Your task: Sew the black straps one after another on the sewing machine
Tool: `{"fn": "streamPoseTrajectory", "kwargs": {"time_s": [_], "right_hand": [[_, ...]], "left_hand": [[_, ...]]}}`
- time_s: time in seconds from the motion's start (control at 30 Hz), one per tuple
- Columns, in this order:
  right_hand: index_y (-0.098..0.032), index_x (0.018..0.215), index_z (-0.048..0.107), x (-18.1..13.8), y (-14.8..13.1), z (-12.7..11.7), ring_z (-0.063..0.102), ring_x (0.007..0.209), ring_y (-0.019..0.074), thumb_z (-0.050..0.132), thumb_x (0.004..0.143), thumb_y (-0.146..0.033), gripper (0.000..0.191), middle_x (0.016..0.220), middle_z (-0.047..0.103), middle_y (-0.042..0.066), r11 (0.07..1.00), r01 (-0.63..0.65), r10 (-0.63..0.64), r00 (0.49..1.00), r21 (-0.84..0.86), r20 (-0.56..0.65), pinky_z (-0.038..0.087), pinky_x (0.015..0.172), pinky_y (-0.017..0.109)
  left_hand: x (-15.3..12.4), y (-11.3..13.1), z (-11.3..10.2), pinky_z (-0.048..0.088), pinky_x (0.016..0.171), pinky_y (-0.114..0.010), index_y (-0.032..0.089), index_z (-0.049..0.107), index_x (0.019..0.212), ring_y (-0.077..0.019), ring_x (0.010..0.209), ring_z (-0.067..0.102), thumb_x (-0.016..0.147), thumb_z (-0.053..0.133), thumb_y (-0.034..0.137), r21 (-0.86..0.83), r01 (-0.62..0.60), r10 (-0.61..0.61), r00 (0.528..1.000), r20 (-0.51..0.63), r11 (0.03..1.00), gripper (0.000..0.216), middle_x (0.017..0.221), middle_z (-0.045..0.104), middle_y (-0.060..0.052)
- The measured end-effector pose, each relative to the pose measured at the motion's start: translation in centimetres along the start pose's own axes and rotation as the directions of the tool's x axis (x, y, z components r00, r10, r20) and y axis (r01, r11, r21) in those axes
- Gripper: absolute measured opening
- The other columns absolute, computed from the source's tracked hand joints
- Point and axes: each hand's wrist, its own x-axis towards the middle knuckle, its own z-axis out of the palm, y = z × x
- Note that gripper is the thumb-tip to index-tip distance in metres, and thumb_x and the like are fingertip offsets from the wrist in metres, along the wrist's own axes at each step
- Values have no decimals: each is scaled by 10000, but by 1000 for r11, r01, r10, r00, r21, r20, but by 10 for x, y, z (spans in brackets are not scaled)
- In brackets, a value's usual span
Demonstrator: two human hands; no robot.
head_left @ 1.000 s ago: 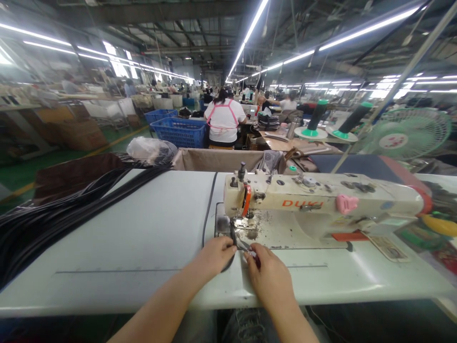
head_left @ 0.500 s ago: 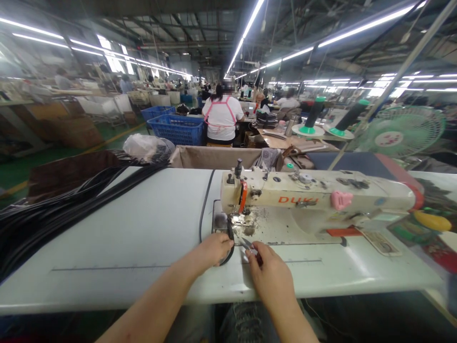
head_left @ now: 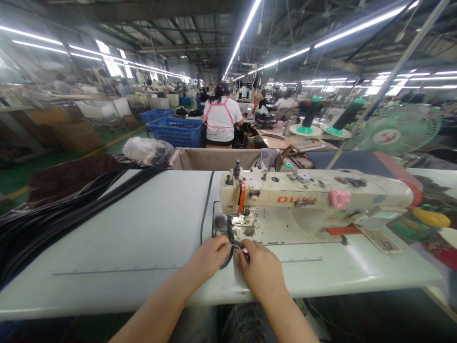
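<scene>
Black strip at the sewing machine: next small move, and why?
Probably close the snips: the right hand has their tip at the black strip, which the left hand pinches near the sewing machine. Any thread there is too small to see.

Sewing workshop: sewing machine [head_left: 321, 194], thread cones [head_left: 312, 116], apparently more worktables [head_left: 268, 141] behind.

sewing machine [head_left: 321, 191] on table [head_left: 160, 214], strips [head_left: 74, 216] at left, baskets [head_left: 174, 133] behind, fan [head_left: 387, 136] right

Tabletop [head_left: 160, 224] — smooth and glossy, plastic basket [head_left: 174, 135]
</scene>
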Motion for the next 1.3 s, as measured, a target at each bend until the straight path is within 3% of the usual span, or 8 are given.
{"fn": "streamPoseTrajectory", "kwargs": {"time_s": [0.23, 0.4, 0.5, 0.6, 0.77, 0.87, 1.03, 1.3], "right_hand": [[-237, 944, 692, 6, -1, 2, 721, 836, 229, 579, 1033, -278, 150, 890, 754, 36, 995, -21, 19, 1000, -95, -22, 380, 678, 314], [-208, 1050, 660, 4, 13, 2, 707, 806, 229, 610, 1022, -368, 169, 883, 748, 48, 993, -114, 115, 988, 23, -103, 409, 663, 308], [-204, 867, 645, 2, 25, 5, 677, 788, 252, 648, 985, -381, 213, 774, 701, 56, 995, -88, 93, 988, 39, -126, 449, 680, 326], [-201, 853, 683, 1, 34, 11, 676, 838, 241, 546, 985, -194, 190, 820, 702, 64, 989, 39, -13, 984, 143, -177, 519, 768, 344], [-299, 1332, 685, 0, 31, 19, 663, 1122, 191, 502, 821, 20, 630, 1350, 656, 72, 887, 323, -261, 940, 330, -219, 557, 992, 349], [-307, 1310, 712, 0, 21, 21, 643, 1209, 235, 658, 880, -117, 474, 1450, 625, 76, 873, 371, -325, 927, 315, -189, 555, 1043, 406], [-234, 1229, 752, -1, 10, 22, 632, 1285, 263, 627, 979, -258, 280, 1373, 695, 102, 889, 389, -356, 919, 242, -169, 548, 1093, 433], [-196, 1270, 727, -6, 10, 25, 628, 1312, 267, 604, 999, -289, 312, 1394, 687, 112, 910, 398, -378, 910, 112, -169, 561, 1101, 422]], "left_hand": [[-3, 6, -3, 354, 643, -276, 221, 495, 770, -149, 650, 493, 907, 462, 391, 159, -44, 45, 999, -3, 986, 221, 653, 476, 42], [-11, 4, 2, 442, 861, -307, 200, 575, 827, -207, 943, 614, 953, 436, 325, 340, -89, 118, 991, -64, 936, 226, 954, 645, -72], [-18, 11, 4, 445, 883, -319, 192, 610, 833, -224, 976, 630, 952, 433, 257, 494, -89, 83, 996, 35, 865, 223, 990, 682, -101], [-29, 27, 1, 442, 843, -322, 192, 613, 803, -225, 930, 637, 942, 436, 227, 569, -113, 25, 987, 160, 814, 227, 945, 703, -93], [-55, 56, -8, 437, 818, -285, 206, 622, 815, -187, 904, 625, 969, 442, 304, 338, -133, 41, 963, 265, 932, 256, 945, 693, -40], [-69, 58, -10, 453, 766, -268, 221, 656, 841, -180, 845, 633, 955, 464, 339, 171, -50, -16, 931, 364, 984, 253, 903, 696, -21], [-89, 28, -20, 479, 715, -250, 206, 683, 812, -192, 804, 664, 834, 533, 298, 16, 127, -118, 865, 488, 992, 177, 802, 699, -15], [-143, -53, -66, 459, 705, -240, 212, 635, 764, -187, 829, 607, 862, 557, 458, 317, 275, -380, 861, 338, 907, 277, 841, 689, 7]]}}
